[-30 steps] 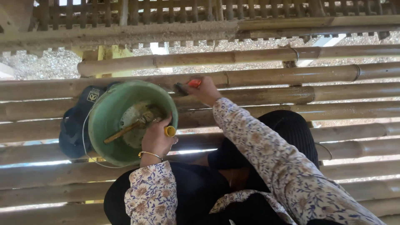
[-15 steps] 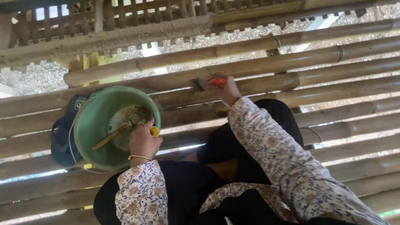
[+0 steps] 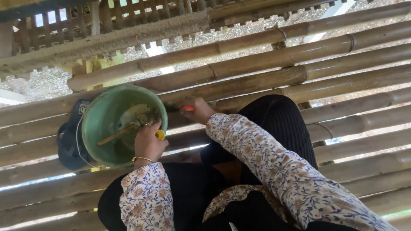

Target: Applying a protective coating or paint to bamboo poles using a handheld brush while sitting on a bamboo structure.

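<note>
Green bowl [image 3: 112, 124] at 9 o'clock on bamboo slats [image 3: 299, 77], stick [image 3: 115, 134] inside | left hand [image 3: 147, 143] fingers closed on bowl rim, yellow bit [image 3: 160, 134] | right hand [image 3: 198, 109] at 12 o'clock, fingers gripping red-handled tool [image 3: 187, 108] on pole | step: likely working the slat; next needs steady pressure.

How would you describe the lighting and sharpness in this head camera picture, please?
Head view: soft shade over the bamboo poles, with overexposed daylight glaring through the gaps; the green bucket and left hand are fairly sharp, the right hand slightly soft, and the floral sleeve blurs towards the bottom edge.
</note>
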